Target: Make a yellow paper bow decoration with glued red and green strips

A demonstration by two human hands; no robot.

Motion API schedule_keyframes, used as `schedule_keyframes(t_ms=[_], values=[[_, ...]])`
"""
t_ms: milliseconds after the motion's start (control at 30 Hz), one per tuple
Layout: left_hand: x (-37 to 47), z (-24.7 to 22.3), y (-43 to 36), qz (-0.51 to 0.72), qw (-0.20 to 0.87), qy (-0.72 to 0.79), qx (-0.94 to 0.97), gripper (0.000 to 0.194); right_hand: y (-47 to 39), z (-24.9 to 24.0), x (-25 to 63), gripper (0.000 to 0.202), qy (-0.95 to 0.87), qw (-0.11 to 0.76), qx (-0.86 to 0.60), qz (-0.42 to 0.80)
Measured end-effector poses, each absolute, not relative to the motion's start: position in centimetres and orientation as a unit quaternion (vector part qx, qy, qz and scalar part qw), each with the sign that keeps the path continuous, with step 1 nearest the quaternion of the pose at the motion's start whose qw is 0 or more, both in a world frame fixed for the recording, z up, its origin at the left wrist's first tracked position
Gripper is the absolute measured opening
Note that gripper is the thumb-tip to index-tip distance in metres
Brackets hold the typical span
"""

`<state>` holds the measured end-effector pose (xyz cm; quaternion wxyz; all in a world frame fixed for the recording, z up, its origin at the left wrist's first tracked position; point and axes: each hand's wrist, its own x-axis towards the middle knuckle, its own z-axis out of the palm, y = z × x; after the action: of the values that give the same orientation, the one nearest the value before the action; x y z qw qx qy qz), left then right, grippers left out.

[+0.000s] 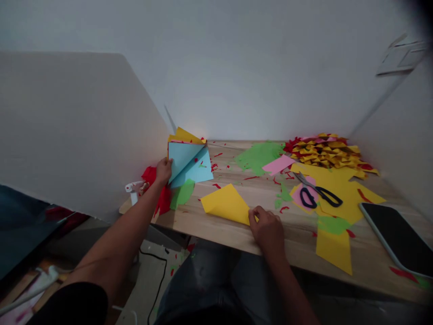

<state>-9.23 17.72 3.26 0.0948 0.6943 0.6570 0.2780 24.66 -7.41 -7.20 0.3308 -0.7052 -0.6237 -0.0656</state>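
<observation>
At the left of the table, my left hand is closed on the edge of a stack of coloured paper, whose front sheet is blue paper, with yellow sheets behind it. A lower blue sheet lies under the lifted part. Near the front edge, a piece of yellow paper lies on the wood. My right hand pinches its right corner between thumb and fingers. Green paper and crumpled red paper lie below my left hand.
Black-handled scissors rest on yellow paper at the right, beside a phone. Behind them is a pile of folded yellow pieces. Green scraps and red bits litter the wooden table. White walls enclose it.
</observation>
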Motion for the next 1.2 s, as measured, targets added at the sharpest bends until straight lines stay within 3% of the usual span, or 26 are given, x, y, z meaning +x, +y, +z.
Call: schedule_keyframes(t_ms=[267,367,433,500,567,900,1200], values=[[-4.0,2.0,12.2,0.269,0.090,0.613,0.737,0.025,-7.9,-5.7,24.6,0.023,-0.615,0.338,-0.713,0.006],[-0.3,1.8,7.9,0.304,0.109,0.559,0.764,0.039,-8.1,-4.9,24.5,0.021,-0.601,0.363,-0.711,0.022],[1.9,1.5,4.8,0.325,0.199,0.500,0.778,0.043,-8.1,-4.6,24.4,0.019,-0.592,0.369,-0.716,0.022],[3.5,0.6,2.1,0.276,0.293,0.446,0.800,0.056,-8.0,-4.5,24.4,0.018,-0.585,0.357,-0.728,0.028],[4.5,-0.7,0.3,0.215,0.309,0.453,0.808,0.068,-7.9,-4.4,24.4,0.020,-0.577,0.330,-0.746,0.033],[5.1,-3.5,0.2,0.244,0.209,0.513,0.796,0.029,-7.3,-4.1,23.8,0.015,-0.568,0.216,-0.794,0.012],[4.7,-3.5,0.4,0.236,0.190,0.491,0.817,0.022,-7.3,-4.2,24.3,0.017,-0.581,0.199,-0.789,0.035]])
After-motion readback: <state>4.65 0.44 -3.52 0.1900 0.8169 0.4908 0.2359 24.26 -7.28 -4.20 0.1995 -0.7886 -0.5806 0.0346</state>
